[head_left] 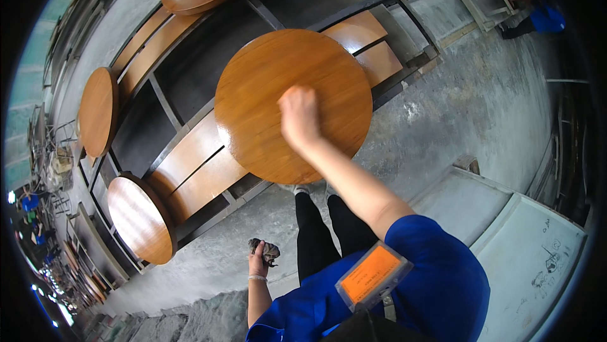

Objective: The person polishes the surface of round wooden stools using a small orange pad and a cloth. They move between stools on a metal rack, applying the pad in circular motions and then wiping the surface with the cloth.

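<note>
A round wooden tabletop point(253, 82) with a glossy brown surface lies in front of me. My right hand point(300, 113) is over its middle, curled like a fist and smeared by motion. Whatever those fingers may hold is hidden. Down by my side, away from the tabletop, my left hand point(258, 261) is closed round a crumpled dark cloth point(269, 253).
Wooden boards point(193, 149) lie on a dark metal frame point(165, 103) beneath the tabletop. Other round tabletops point(98, 112) rest along the frame's left and far sides. A pale marked panel point(528, 260) is at right. Someone in blue point(547, 19) is at far right.
</note>
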Tool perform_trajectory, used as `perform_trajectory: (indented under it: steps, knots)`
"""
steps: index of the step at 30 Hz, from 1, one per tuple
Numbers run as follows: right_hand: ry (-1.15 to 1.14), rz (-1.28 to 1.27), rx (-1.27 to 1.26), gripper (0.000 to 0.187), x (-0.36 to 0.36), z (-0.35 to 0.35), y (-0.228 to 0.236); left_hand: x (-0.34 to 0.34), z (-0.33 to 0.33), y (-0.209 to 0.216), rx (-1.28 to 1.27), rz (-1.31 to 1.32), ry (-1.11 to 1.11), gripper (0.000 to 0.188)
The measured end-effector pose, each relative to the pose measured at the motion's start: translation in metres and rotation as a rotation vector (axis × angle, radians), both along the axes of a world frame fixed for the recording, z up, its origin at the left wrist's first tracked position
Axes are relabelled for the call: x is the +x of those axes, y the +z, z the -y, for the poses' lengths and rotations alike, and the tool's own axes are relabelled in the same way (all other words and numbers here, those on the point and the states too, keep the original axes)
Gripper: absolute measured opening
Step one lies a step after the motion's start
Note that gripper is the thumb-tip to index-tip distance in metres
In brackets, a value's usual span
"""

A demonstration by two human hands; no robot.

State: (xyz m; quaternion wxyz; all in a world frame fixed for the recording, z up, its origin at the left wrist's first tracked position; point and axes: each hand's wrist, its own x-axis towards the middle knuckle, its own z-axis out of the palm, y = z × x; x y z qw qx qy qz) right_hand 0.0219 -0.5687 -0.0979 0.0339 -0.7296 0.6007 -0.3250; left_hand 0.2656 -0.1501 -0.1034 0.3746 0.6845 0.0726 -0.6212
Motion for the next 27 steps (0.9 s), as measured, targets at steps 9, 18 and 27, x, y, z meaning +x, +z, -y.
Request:
perform_trajectory:
  steps: [9, 18, 27]
  knots:
    - [-0.268, -0.111, 0.002, 0.008, -0.110, 0.013, 0.037, 0.027, 0.007, -0.001, -0.016, -0.015, -0.091, 0.027]
    - [0.360, -0.058, 0.157, 0.012, -0.021, -0.070, 0.030, 0.095, -0.007, -0.020, 0.099, -0.013, -0.152, 0.022]
    - [-0.045, -0.043, -0.004, 0.013, -0.095, 0.036, 0.022, 0.123, 0.013, -0.026, 0.032, -0.009, -0.224, 0.021]
